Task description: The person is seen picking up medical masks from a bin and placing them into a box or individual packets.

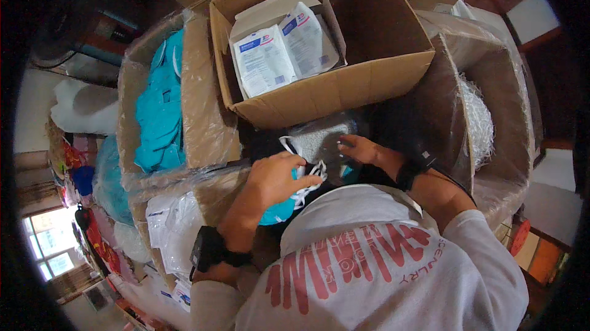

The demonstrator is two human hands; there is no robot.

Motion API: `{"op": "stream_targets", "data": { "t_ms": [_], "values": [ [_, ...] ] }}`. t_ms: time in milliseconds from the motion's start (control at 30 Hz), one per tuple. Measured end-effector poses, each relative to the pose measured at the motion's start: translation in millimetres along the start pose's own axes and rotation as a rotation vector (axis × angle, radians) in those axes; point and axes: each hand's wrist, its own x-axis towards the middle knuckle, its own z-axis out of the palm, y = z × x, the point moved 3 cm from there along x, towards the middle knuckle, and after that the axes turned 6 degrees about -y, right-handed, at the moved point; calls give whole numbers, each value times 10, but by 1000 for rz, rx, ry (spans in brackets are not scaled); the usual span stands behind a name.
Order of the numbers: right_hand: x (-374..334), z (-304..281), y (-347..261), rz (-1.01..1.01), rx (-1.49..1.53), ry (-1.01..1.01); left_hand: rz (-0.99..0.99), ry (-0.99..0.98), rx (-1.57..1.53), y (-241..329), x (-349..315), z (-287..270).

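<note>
My left hand (275, 176) is closed around a teal face mask (278, 213), with its thumb and fingers pinching at the white straps (314, 179). Part of the mask is hidden beneath that hand. To the right, my right hand (364, 149) reaches inward with its fingers apart and slightly bent, and I see nothing in it. Between the two hands lies a pale grey, grainy-looking surface (326, 138) under clear plastic; what it is I cannot make out. A wristband sits on each forearm.
Ahead stands an open cardboard box (369, 82) holding a white carton (265, 16) of white packets (261, 61). Left of it, a plastic-lined box holds teal masks (161, 110), with white packages (174, 226) nearer. A lined box at right contains white strands (476, 123).
</note>
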Motion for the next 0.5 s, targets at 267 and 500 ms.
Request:
{"op": "stream_targets", "data": {
  "t_ms": [267, 500],
  "values": [
    [-658, 265, -1169, -585, 52, -325, 179, 178, -530, -104, 117, -246],
    [-688, 235, -959, -631, -47, -207, 110, 273, -520, -87, 233, -280]
  ]
}}
